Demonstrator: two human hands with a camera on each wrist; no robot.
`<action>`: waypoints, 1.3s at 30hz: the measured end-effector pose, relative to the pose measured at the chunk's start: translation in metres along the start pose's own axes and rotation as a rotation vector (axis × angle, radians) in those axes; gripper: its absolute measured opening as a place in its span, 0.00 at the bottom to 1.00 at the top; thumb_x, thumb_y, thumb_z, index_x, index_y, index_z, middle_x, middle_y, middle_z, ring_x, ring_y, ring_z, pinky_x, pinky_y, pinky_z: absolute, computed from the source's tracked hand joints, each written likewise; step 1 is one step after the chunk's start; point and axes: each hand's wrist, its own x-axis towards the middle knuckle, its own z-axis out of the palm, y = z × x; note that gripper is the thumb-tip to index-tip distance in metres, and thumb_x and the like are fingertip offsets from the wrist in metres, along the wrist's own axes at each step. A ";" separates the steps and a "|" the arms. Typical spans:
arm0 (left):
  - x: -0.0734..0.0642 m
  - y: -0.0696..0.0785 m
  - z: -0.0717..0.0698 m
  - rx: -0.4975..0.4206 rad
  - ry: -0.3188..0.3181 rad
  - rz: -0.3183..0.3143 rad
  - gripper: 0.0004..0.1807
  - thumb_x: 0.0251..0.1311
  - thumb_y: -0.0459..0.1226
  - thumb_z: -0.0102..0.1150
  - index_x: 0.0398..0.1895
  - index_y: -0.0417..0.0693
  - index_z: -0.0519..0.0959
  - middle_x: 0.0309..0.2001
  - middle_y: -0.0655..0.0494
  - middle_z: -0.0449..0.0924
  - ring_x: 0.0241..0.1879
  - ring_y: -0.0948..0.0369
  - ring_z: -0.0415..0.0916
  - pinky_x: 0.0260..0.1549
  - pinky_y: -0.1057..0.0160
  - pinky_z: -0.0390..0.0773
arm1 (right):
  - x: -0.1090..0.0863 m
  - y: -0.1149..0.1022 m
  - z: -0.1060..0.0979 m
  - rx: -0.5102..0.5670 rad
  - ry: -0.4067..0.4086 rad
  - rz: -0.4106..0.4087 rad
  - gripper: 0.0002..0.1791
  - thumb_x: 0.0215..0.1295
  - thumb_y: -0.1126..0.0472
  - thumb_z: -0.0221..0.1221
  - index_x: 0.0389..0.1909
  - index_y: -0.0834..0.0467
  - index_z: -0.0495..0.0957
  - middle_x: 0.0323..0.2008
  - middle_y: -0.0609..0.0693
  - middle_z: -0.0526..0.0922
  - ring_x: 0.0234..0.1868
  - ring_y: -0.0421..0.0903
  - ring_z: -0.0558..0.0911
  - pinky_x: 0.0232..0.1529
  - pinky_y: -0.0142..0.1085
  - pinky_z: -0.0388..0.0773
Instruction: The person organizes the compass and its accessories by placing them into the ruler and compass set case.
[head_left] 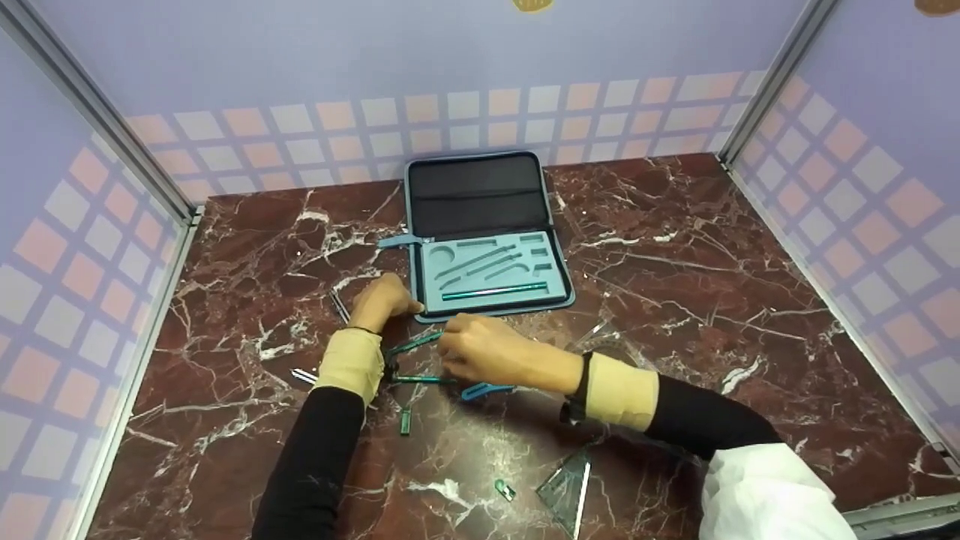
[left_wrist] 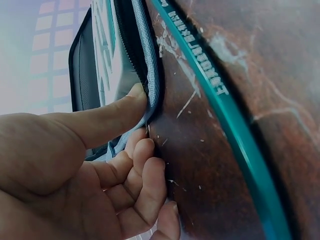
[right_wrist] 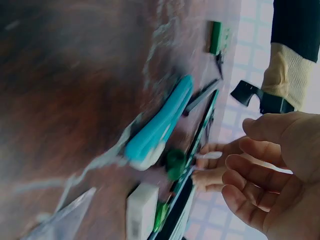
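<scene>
An unzipped blue case [head_left: 487,309] lies with its dark lid raised and a light blue insert of shaped slots showing. One green pencil [head_left: 495,291] sits in the insert's front slot. My left hand [head_left: 384,301] pinches the case's near left corner, thumb on the rim [left_wrist: 142,65] and fingers below it. My right hand [head_left: 484,351] hovers over the table just in front of the case. Its fingers are loosely curled, with nothing seen between them. Under it lies a bright blue elongated tool [right_wrist: 162,120]. A printed green pencil [left_wrist: 220,100] lies before the case.
Toward the front lie a small green box [head_left: 406,421], a small green sharpener-like piece [head_left: 505,490] and a clear set square [head_left: 566,491]. Thin metal tools [head_left: 340,306] lie left of my left hand. A white block [right_wrist: 141,212] shows near the case. Patterned walls enclose the marbled table.
</scene>
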 end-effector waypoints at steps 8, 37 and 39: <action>0.001 -0.001 0.001 0.006 -0.002 -0.003 0.24 0.62 0.50 0.72 0.46 0.38 0.81 0.46 0.44 0.79 0.41 0.50 0.72 0.54 0.44 0.75 | 0.012 -0.016 0.008 -0.014 -0.114 0.030 0.10 0.68 0.56 0.68 0.43 0.57 0.85 0.40 0.49 0.85 0.40 0.45 0.83 0.44 0.34 0.81; 0.001 -0.001 0.000 0.007 -0.005 0.016 0.27 0.62 0.50 0.71 0.52 0.35 0.80 0.54 0.39 0.80 0.50 0.46 0.75 0.60 0.40 0.71 | 0.026 -0.031 0.033 -0.055 -0.213 0.085 0.09 0.66 0.58 0.68 0.43 0.57 0.85 0.47 0.53 0.85 0.46 0.49 0.85 0.47 0.39 0.83; 0.001 -0.001 0.001 0.001 -0.007 0.012 0.27 0.62 0.50 0.71 0.52 0.36 0.80 0.54 0.39 0.80 0.50 0.46 0.75 0.60 0.40 0.71 | 0.027 -0.030 0.036 -0.053 -0.209 0.087 0.08 0.66 0.59 0.68 0.43 0.57 0.85 0.46 0.53 0.85 0.46 0.49 0.85 0.46 0.38 0.83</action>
